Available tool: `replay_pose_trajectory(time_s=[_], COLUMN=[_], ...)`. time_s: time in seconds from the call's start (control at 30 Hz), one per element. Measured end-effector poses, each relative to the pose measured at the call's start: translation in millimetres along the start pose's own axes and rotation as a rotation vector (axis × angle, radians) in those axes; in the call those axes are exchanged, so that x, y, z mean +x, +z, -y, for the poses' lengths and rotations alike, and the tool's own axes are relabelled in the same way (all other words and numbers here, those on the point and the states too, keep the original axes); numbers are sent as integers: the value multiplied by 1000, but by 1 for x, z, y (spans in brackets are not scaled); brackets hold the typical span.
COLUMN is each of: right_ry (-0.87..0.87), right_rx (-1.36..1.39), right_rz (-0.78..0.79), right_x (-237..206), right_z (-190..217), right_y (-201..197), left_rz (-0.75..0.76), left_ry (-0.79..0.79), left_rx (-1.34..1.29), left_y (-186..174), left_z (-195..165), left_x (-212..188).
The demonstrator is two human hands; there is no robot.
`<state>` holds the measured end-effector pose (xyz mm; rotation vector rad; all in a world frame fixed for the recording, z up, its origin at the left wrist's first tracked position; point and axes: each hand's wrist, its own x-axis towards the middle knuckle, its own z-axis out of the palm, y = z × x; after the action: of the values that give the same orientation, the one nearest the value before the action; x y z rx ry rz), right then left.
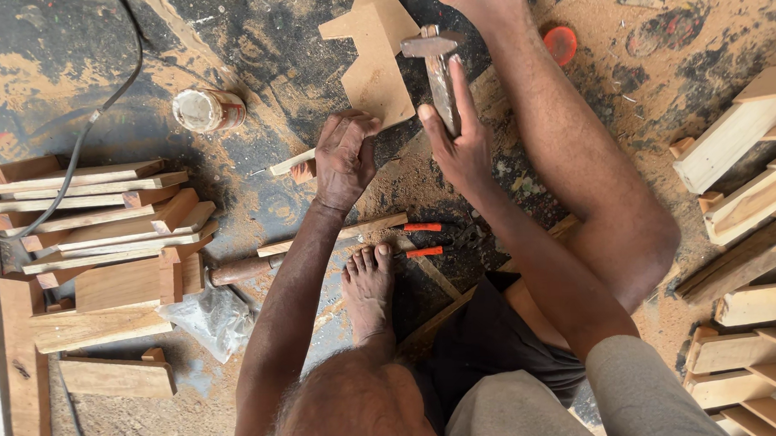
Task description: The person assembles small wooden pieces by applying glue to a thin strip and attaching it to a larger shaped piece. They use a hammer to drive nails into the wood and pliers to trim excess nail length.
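gripping a hammer [434, 70] by its handle, the right hand [457, 148] holds it head up above the dusty floor [62, 76]. left hand [343, 158] is closed on a small wood piece [295, 164], pressing it on the floor beside a cut board [378, 55]. stacked planks [96, 216] lie at the left, a jar [209, 110] near them.

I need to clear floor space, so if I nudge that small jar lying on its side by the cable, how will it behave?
The jar looks cylindrical and lies on its side, so it would probably roll rather than slide. The sawdust-covered floor may slow it. It seems small, likely light, though its contents are hidden.
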<state>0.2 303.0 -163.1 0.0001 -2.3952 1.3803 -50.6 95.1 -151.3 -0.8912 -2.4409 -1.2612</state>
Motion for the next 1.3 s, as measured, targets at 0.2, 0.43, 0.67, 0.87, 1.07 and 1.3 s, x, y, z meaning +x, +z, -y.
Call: replay_pose_trajectory(time_s=[0.2, 0.43, 0.67, 0.87, 1.07, 1.3], right_ry=[-11, -170, -218, -241, -138, -337], right_rx=[-110, -435, -509, -463, -592, -446], right_rz=[191, 412, 473, 386, 556, 286], right_x=[-5, 0, 7, 9, 14, 2], right_z=[32, 60, 64, 78, 83, 66], right_y=[-39, -62, -60, -65, -68, -62], left_rz=[1, 29, 43, 35, 75, 58], left_ry=[-105, -152, -169, -147, -186, -142], left_rx=[-124, -158, -191, -189, -188, -174], left_y=[15, 18, 17, 14, 13, 18], left_z=[15, 19, 18, 17, 16, 23], left_x=[-6, -8, -4, -2, -1, -1])
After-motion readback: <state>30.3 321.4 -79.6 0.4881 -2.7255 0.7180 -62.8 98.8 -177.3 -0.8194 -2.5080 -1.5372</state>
